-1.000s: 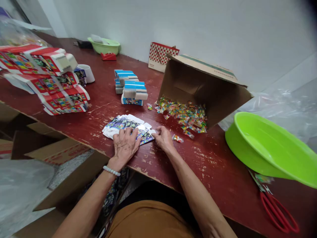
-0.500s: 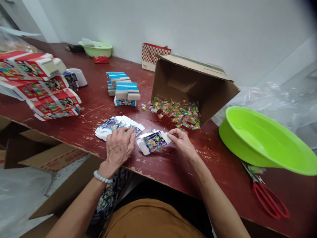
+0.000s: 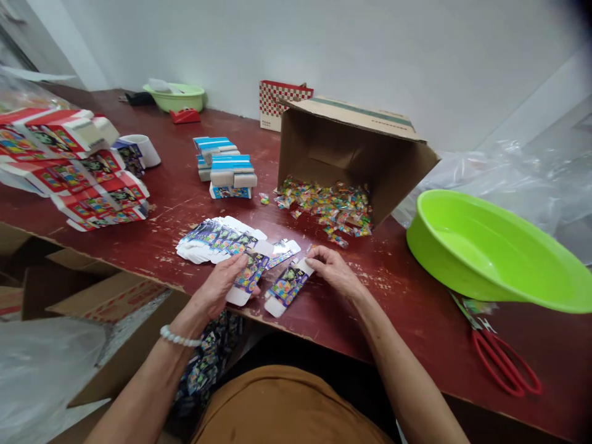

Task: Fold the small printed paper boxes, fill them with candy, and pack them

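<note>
My left hand (image 3: 221,285) is closed on a small flat printed carton (image 3: 251,271), purple and black with white flaps, at the table's front edge. A second flat carton (image 3: 287,287) of the same print is pinched by its white upper flap in my right hand (image 3: 333,269). Behind the two lies another carton (image 3: 283,253), on the table. A fanned stack of these cartons (image 3: 215,240) rests to the left, just beyond my left hand. The fingertips under the left carton are mostly hidden.
A tipped cardboard box (image 3: 356,142) spills wrapped candies (image 3: 330,209) behind my hands. To the right are a green basin (image 3: 490,253) and red-handled scissors (image 3: 504,364). Blue carton bundles (image 3: 231,176) and red carton bundles (image 3: 99,191) stand left. Open cardboard boxes (image 3: 106,296) sit below the table edge.
My left hand has come off the stack and now holds a carton nearer the edge. The right hand's carton has turned and tilted toward me. Another carton now shows behind them.
</note>
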A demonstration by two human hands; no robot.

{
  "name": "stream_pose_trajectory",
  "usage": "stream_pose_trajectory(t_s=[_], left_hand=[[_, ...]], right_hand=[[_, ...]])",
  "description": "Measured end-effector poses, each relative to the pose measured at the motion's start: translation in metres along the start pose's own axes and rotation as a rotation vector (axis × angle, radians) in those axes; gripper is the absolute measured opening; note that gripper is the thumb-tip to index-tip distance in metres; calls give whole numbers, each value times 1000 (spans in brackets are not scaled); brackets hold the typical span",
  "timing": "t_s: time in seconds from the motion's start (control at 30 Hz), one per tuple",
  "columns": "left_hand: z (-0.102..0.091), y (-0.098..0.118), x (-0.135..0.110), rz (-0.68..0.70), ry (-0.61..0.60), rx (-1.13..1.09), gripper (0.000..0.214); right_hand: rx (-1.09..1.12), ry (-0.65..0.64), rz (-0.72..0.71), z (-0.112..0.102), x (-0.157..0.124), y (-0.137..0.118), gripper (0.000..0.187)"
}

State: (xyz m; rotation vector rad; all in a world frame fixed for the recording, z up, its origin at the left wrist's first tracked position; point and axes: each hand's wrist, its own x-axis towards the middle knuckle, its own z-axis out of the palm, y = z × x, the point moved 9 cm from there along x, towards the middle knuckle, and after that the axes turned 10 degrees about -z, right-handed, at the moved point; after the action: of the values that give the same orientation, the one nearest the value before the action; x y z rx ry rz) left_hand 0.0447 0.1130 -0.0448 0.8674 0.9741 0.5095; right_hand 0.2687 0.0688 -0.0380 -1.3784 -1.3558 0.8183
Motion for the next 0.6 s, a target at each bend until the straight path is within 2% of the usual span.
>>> stream_pose_trajectory(t_s=[0.07, 0.13, 0.2, 0.27, 0.37, 0.43, 0.5, 0.6], left_hand=[[0, -3, -9, -21, -5, 42, 40], [13, -8, -19, -48, -77, 93, 41], [31, -16, -29, -79, -182, 104, 42], [49, -28, -37, -153, -309, 56, 45], [69, -41, -48, -275, -521, -32, 44], [76, -46, -53, -311, -619, -53, 38], [78, -48, -55, -318, -651, -75, 32], [75, -45, -54, -250, -621, -97, 33]], right_hand=[[-113, 103, -47, -7, -4, -14, 23], [-194, 130, -120, 0, -7, -35, 28], [-108, -10, -140, 28, -9, -51, 25], [26, -93, -106, 49, -13, -59, 21], [190, -157, -79, 64, -17, -67, 19], [261, -227, -82, 70, -21, -74, 19], [286, -272, -80, 72, -24, -79, 21], [321, -276, -76, 72, -28, -82, 33]])
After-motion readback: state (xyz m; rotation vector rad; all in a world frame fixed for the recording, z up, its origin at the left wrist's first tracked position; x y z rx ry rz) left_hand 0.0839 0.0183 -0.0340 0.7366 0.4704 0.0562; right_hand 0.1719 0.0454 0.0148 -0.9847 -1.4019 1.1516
